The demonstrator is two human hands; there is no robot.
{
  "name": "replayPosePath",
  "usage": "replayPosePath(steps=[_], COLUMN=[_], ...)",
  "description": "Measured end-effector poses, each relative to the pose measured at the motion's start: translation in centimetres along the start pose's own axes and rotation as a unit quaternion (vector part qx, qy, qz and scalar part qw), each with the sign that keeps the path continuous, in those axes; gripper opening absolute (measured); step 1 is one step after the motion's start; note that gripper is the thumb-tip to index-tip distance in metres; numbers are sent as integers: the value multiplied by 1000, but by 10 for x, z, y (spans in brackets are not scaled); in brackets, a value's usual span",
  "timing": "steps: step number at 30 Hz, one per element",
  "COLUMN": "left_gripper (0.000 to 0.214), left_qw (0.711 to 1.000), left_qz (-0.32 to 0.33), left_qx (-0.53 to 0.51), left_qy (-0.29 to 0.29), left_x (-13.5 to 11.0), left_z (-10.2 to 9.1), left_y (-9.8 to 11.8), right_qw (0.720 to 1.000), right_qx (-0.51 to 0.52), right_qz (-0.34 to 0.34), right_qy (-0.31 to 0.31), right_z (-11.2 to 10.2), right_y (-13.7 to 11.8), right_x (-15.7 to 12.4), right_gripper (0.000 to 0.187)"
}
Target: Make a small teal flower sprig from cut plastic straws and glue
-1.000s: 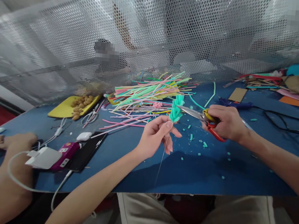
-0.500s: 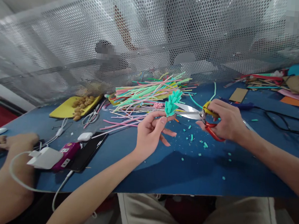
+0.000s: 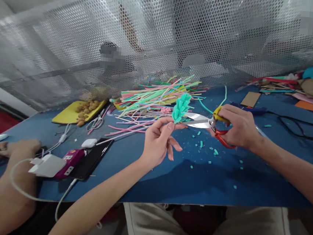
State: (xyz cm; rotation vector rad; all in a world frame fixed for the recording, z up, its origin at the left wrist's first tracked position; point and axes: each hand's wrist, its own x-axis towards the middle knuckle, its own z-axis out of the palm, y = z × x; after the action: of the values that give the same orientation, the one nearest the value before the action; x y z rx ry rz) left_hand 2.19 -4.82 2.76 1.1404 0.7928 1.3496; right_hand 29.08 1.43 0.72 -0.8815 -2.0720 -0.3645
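Observation:
Between the thumb and fingers of my left hand [image 3: 158, 140] is the base of a turquoise pipe-cleaner piece [image 3: 181, 108], upright with many short leaf-like tufts. My right hand [image 3: 238, 125] grips scissors [image 3: 200, 121] by their yellow and red handles. The blades are parted and point left, their tips at the lower right side of the turquoise piece. Small turquoise clippings [image 3: 214, 151] are scattered on the blue table [image 3: 172, 183] beneath. Just behind my left hand lies a small pink fuzzy piece [image 3: 165, 110].
Behind is a heap of pastel pipe cleaners [image 3: 147, 98] before a perforated metal screen [image 3: 208, 34]. At left lie a yellow sheet [image 3: 65, 112] with brown lumps, a phone [image 3: 93, 161], a white charger [image 3: 48, 165] and another person's arm [image 3: 17, 178]. A black cable [image 3: 291, 123] lies right.
The scissor tips have shifted slightly lower against the turquoise piece. My left hand has turned the piece a little, and its loose fingers have curled somewhat.

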Motion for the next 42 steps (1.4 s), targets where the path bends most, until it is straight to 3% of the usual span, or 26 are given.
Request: replayPosePath(steps=[13,42], left_gripper=[36,32], left_qw=[999,994], left_qz=[1,52], left_qx=[38,91], left_qy=[-13,-43], left_x=[-1,-8], left_z=[-3,-2], left_y=[-2,-5], right_qw=[999,999], right_qx=[17,35], right_qz=[-24,-22], right_qy=[33,17], right_z=[1,-6], right_y=[1,-7], right_x=[-1,-1], right_gripper=[24,18])
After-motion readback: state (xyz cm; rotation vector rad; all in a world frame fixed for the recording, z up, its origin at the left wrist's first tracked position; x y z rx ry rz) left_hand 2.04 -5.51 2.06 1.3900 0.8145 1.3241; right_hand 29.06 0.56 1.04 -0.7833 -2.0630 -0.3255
